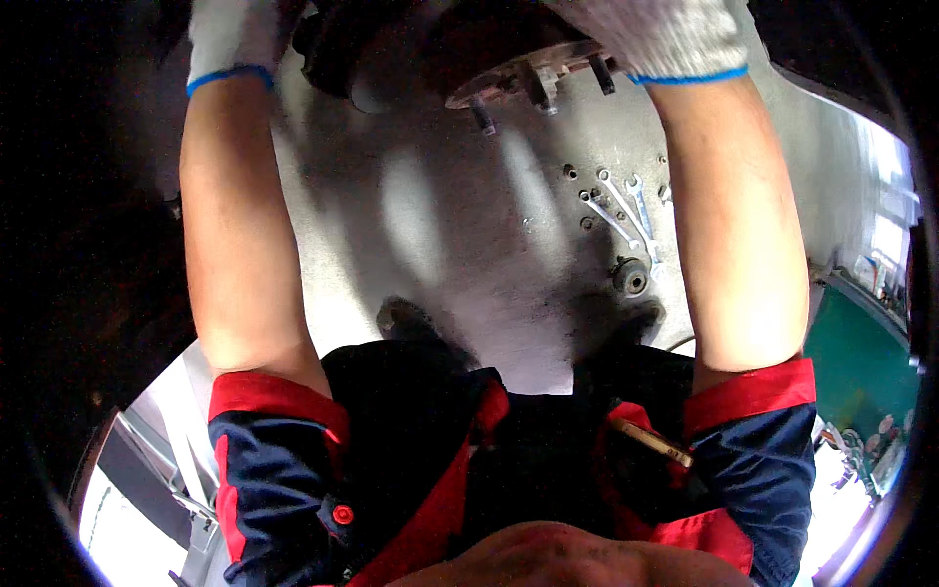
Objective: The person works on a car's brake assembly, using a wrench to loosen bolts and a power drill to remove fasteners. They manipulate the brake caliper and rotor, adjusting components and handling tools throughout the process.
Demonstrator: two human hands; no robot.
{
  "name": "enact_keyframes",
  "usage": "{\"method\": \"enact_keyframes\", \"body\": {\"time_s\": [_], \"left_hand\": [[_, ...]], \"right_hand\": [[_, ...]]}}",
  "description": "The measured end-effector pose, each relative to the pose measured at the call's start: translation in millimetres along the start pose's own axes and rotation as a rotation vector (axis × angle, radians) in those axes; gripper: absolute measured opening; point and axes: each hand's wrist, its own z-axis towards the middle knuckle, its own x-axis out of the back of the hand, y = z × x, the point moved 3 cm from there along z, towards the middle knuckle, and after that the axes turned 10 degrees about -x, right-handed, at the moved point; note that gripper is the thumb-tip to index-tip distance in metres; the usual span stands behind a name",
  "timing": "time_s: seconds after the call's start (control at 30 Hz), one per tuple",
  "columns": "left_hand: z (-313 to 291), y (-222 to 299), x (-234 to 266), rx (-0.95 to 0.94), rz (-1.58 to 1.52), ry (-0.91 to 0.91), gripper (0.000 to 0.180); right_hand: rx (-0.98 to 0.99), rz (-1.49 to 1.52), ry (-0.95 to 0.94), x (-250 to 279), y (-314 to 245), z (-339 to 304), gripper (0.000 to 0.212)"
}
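Observation:
Both my hands wear white knit gloves with blue cuffs and reach up to the top of the head view. My left hand (pixel 233 39) is at the upper left beside dark car parts, its fingers lost in shadow and past the edge. My right hand (pixel 675 37) lies against the far right side of a rusty wheel hub (pixel 523 76), whose studs point down toward me. Its fingers are hidden, so whether it grips the hub I cannot tell. Between my hands hangs a dark rounded part (pixel 337 49), too shadowed to name.
On the concrete floor (pixel 440 245) below the hub lie several wrenches (pixel 616 217), some small nuts (pixel 587 223) and a round bushing-like part (pixel 632 278). Dark bodywork surrounds me at the left and upper right. A green surface (pixel 856 347) stands at the right.

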Motion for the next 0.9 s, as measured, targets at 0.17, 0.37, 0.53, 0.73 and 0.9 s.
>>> {"method": "enact_keyframes", "body": {"time_s": [0.17,0.37,0.53,0.73,0.9], "left_hand": [[-20.4,66.5,6.5,-0.235,-0.085,0.288,0.030],[-22.5,95.0,-6.7,-0.164,0.013,0.067,0.029],[-13.3,115.9,-17.5,-0.188,0.148,-0.112,0.039],[2.3,115.3,-22.2,-0.294,0.441,-0.139,0.042],[6.9,102.2,-24.5,-0.263,0.200,-0.226,0.034]], "right_hand": [[0.180,0.038,0.275,-14.6,31.5,-8.4,0.041],[0.172,0.077,0.126,-17.6,46.2,2.5,0.036],[0.324,0.176,0.087,-16.2,51.9,4.4,0.031],[0.265,0.217,0.055,-5.3,43.5,-2.5,0.024],[0.322,0.201,0.093,-7.2,43.6,-1.9,0.023]]}}
